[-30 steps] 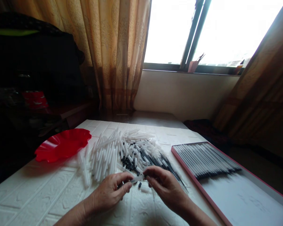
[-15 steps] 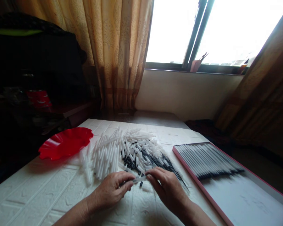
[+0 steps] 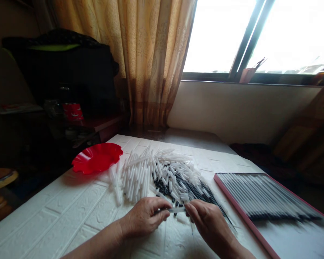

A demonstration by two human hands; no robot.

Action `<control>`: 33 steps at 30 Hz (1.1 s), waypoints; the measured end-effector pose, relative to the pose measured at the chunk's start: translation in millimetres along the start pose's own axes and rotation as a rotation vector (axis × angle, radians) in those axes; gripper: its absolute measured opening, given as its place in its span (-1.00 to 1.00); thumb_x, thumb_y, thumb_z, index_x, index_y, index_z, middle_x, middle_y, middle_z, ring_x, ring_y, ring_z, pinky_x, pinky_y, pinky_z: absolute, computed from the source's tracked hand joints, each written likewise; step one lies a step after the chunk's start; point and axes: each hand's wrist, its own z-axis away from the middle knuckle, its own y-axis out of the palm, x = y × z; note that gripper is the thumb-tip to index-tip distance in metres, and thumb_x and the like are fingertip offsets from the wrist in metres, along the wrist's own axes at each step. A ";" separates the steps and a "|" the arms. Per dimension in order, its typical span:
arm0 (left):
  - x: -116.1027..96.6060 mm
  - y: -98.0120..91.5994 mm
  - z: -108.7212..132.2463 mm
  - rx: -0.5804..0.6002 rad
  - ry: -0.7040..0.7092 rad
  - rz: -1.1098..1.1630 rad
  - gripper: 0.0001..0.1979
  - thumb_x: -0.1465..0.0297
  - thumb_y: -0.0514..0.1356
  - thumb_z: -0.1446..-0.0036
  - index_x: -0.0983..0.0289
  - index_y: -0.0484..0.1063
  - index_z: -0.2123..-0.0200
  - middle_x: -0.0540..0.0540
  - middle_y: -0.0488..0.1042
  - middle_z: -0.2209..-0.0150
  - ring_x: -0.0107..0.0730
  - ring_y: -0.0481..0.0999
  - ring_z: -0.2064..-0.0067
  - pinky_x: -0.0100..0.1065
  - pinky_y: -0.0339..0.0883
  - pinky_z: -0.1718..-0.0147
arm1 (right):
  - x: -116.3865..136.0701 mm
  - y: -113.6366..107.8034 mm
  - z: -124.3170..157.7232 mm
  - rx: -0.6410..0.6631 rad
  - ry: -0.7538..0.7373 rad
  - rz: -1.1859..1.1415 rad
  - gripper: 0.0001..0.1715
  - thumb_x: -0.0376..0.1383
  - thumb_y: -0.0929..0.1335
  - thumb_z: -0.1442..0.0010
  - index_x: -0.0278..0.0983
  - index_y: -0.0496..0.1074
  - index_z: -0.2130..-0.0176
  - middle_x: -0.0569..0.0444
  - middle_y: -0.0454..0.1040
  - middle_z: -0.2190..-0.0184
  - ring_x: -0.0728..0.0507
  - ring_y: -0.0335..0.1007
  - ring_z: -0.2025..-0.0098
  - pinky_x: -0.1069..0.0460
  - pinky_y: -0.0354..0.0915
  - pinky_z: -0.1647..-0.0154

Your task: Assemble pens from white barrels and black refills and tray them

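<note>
The pale tube (image 3: 176,209) lies nearly level between the two hands, just above the near edge of the scattered parts. The left hand (image 3: 145,217) grasps it, thumb and fingers closed around its left end, where something dark shows at the grip. The right hand (image 3: 209,219) pinches the other end with its fingertips; whether they also hold a small part there is hidden.

For this grip, both ends seem best kept in one straight line, with the left hand steady and the right pressing or turning along the tube's length. A sideways push would probably bend or skew so slender a piece. Short spacing between the hands should help control.

Just beyond the fingers lie loose black caps (image 3: 164,187), near enough to be knocked by a low wrist, so a little height seems wise. Behind them spread white tubes (image 3: 136,180) and, toward the right, thin black rods (image 3: 194,189).

Farther out on the bench (image 3: 67,208), a pink-rimmed tray (image 3: 244,216) at right holds a row of dark-ended pens (image 3: 275,194), and a red dish (image 3: 97,158) sits at left.
</note>
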 end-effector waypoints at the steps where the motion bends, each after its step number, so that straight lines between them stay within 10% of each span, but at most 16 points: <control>1: -0.9 -1.1 -0.3 -0.005 -0.003 0.007 -0.76 0.36 0.09 -0.21 0.25 0.56 0.20 0.00 0.51 0.41 -0.41 0.45 0.43 -0.46 0.28 0.37 | 1.2 -2.4 -0.5 0.010 -0.007 -0.031 -0.59 -0.17 0.16 -0.41 -0.21 0.42 0.38 0.10 0.48 0.56 -0.05 0.41 0.58 0.11 0.23 0.52; 4: -2.9 -4.1 -1.3 -0.015 -0.007 0.024 -0.75 0.36 0.08 -0.23 0.25 0.55 0.19 -0.03 0.48 0.45 -0.47 0.42 0.50 -0.49 0.27 0.44 | 5.6 -8.7 -2.7 -0.037 -0.056 -0.110 -0.79 -0.20 0.23 -0.37 -0.22 0.40 0.11 0.11 0.53 0.46 -0.04 0.39 0.60 0.12 0.29 0.56; 10: -2.9 -6.0 -0.1 0.012 0.020 0.015 -0.78 0.39 0.10 -0.23 0.25 0.56 0.21 -0.04 0.48 0.48 -0.47 0.43 0.49 -0.51 0.27 0.42 | 2.0 -12.1 -3.5 -0.008 -0.144 -0.121 -0.87 -0.26 0.25 -0.37 -0.19 0.38 0.19 0.12 0.49 0.46 -0.05 0.45 0.51 0.11 0.34 0.46; 19: -1.0 -4.8 1.3 0.058 0.050 -0.029 -0.78 0.37 0.16 -0.18 0.27 0.59 0.19 0.06 0.58 0.36 -0.34 0.51 0.33 -0.46 0.29 0.30 | -2.4 -9.9 1.3 0.238 -0.027 -0.174 -0.45 -0.17 0.10 -0.44 -0.21 0.31 0.52 0.15 0.43 0.61 -0.03 0.39 0.58 0.10 0.22 0.51; 25: -3.5 -8.7 0.4 0.033 0.035 -0.026 -0.80 0.41 0.13 -0.20 0.27 0.57 0.23 -0.02 0.49 0.47 -0.41 0.45 0.41 -0.48 0.24 0.35 | 1.4 -14.0 -3.6 0.167 0.006 -0.173 -0.82 -0.22 0.23 -0.34 -0.22 0.38 0.22 0.15 0.46 0.51 -0.04 0.34 0.57 0.10 0.20 0.54; 33: -2.9 -9.1 -1.5 0.034 0.032 -0.027 -0.79 0.39 0.11 -0.21 0.25 0.55 0.23 -0.04 0.46 0.46 -0.45 0.41 0.48 -0.47 0.22 0.38 | 3.6 -15.0 -2.3 0.106 -0.062 -0.130 -0.85 -0.30 0.25 -0.32 -0.22 0.34 0.31 0.14 0.42 0.50 -0.03 0.34 0.52 0.10 0.19 0.46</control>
